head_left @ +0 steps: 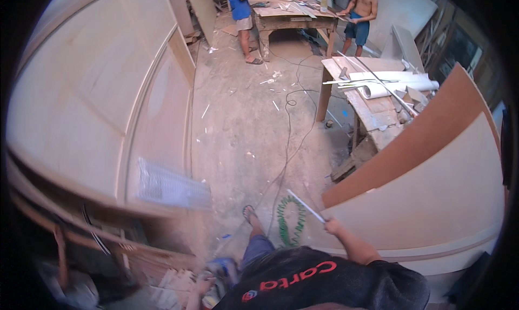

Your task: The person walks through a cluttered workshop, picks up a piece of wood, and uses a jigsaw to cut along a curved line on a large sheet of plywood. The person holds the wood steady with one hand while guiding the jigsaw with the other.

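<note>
My right hand (332, 226) is closed around one end of a thin white strip (305, 205), which slants forward over the floor. Low in the view, partly hidden by my dark shirt, my left hand (203, 285) has curled fingers; what they grip is unclear. Just beside it is a blue object (221, 268), too obscured to identify. A coiled green hose (282, 223) lies on the floor ahead of my right foot.
Wooden panels (75, 93) stand at left, curved boards (416, 191) at right. A cluttered bench (383, 118) holds white rolls. Cables (289, 142) cross the floor. Two co-workers (240, 12) (361, 20) stand at a far workbench (292, 20).
</note>
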A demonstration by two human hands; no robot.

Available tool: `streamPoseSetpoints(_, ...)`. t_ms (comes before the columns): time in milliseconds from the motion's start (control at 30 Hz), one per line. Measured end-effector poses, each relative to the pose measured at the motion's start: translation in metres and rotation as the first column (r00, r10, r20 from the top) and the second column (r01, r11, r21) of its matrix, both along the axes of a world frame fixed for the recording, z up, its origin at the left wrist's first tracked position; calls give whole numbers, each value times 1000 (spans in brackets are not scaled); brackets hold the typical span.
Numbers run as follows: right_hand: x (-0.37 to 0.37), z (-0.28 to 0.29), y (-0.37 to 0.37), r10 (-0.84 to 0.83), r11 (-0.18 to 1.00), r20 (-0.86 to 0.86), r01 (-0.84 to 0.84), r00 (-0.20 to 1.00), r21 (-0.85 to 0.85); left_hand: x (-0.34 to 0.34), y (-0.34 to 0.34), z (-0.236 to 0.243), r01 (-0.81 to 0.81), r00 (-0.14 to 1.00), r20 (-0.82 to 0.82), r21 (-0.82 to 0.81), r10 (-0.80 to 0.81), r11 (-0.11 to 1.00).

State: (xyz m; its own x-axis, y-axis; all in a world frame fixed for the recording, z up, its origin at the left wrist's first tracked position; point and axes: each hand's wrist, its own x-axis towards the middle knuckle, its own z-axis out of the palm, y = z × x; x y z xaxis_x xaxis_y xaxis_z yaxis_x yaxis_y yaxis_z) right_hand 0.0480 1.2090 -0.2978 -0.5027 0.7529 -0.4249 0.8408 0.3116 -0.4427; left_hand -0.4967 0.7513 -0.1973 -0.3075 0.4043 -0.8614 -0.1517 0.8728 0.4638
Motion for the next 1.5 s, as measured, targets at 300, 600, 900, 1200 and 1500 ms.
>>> streamPoseSetpoints(300, -70, 15, -12, 63, 936, 531, 135, 845, -326, -320, 377, -46, 795, 293, -342, -432, -893, 426)
streamPoseSetpoints(600, -223, 53, 177, -532, 829, 15, 525, 846, -193, -274, 792, 4, 456, 841, -494, 428, -221, 780)
streamPoseSetpoints(900, -350, 116, 594, -876, 479, -314, 734, 366, -482, -362, 770, -95, 689, 691, -113, -196, -714, 698)
streamPoseSetpoints(1200, -444, 225, 905, -780, 455, -621, 750, 77, -479, -442, 943, -98, 570, 805, -104, -140, -584, 810)
streamPoseSetpoints(1500, -494, 241, 1064, -729, 362, -682, 814, -55, -453, -592, 1325, -91, 455, 839, -369, 68, -401, 888)
